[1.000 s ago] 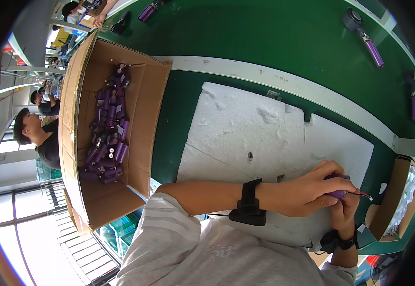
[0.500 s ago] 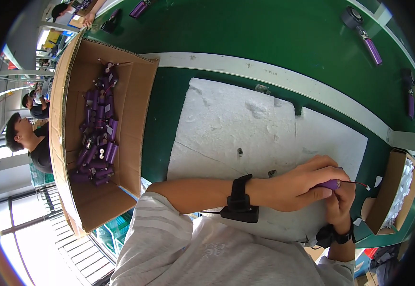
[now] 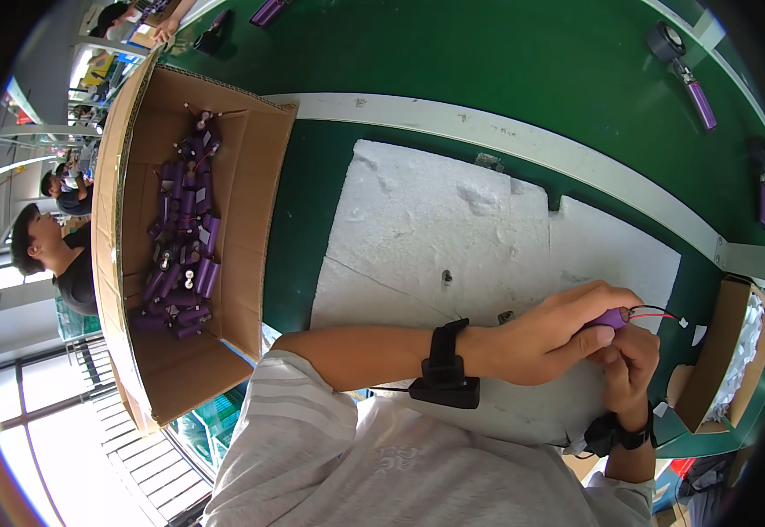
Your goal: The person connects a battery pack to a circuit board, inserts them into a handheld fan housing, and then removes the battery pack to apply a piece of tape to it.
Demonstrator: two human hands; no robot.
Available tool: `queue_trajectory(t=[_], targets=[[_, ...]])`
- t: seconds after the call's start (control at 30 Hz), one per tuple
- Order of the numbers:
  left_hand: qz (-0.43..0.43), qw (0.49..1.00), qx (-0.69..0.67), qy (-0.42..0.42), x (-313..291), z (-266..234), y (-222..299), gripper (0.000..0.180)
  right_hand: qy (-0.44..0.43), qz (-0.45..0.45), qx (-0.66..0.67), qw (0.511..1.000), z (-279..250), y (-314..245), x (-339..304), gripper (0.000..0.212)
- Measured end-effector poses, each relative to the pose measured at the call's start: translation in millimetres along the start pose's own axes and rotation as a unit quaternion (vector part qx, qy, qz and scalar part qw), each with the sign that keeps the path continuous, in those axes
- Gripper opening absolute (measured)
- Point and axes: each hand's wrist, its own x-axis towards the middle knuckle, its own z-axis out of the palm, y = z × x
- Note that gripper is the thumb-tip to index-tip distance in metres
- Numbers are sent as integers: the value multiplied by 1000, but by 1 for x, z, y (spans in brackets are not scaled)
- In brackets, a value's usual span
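My left hand (image 3: 545,338) reaches across the foam board and is closed around a purple cylindrical battery (image 3: 612,318). Red and black wires (image 3: 656,314) come out of the battery's right end and finish in a small white connector. Just below that end is my right hand (image 3: 635,356), its fingers curled together close against the left fingertips. Whatever it may pinch is hidden. Beneath both hands lies the white foam board (image 3: 426,220), with a few dark holes and stains.
At left a deep cardboard box (image 3: 242,220) holds many purple batteries (image 3: 184,211). A smaller carton (image 3: 707,369) with white pieces stands at right. Beyond a pale rail (image 3: 453,114), more purple batteries (image 3: 700,105) lie on the green table (image 3: 488,53). Other people are at the far left.
The battery's wires have swung slightly up and spread, so red and black now show apart. My right fingers have shifted a little down from the battery; the left hand still holds it.
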Motion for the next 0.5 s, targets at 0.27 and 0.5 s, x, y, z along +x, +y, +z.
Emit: queue_trajectory(t=[0.27, 0.5], targets=[[10, 998, -50, 41, -1, 0, -6, 35, -23, -2, -24, 999, -3, 4, -3, 39], [-28, 994, -100, 35, -2, 0, -7, 33, -15, -4, -20, 1000, -2, 5, -5, 39]])
